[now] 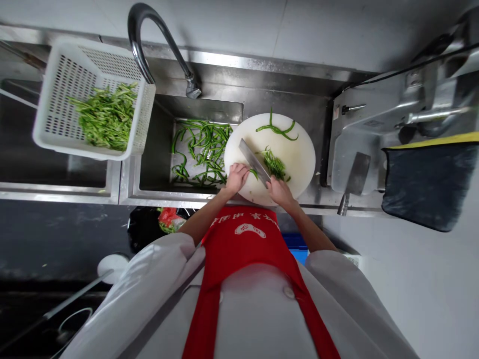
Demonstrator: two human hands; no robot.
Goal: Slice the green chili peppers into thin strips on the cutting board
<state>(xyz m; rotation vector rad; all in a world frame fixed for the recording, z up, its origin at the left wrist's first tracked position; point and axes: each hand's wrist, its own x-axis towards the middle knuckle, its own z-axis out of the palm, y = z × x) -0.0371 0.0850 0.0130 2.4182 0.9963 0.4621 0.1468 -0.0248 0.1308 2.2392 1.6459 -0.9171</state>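
A round white cutting board point(300, 159) lies across the right edge of the sink. My right hand point(280, 192) grips a cleaver point(254, 162) whose broad blade points up and to the left. At the board's left side, my left hand point(237, 178) has its fingers closed on a green chili pepper point(253, 173), partly hidden, beside the blade. Right of the blade is a small heap of cut green peppers point(274, 163). A few whole green chili peppers point(277, 128) rest near the board's far edge.
Many long green peppers point(207, 144) lie in the sink basin point(155, 149). A white perforated basket point(63, 99) holding cut peppers stands left, by the curved faucet point(138, 30). On the right are a second cleaver point(358, 174), metal equipment point(377, 114) and a dark cloth point(428, 182).
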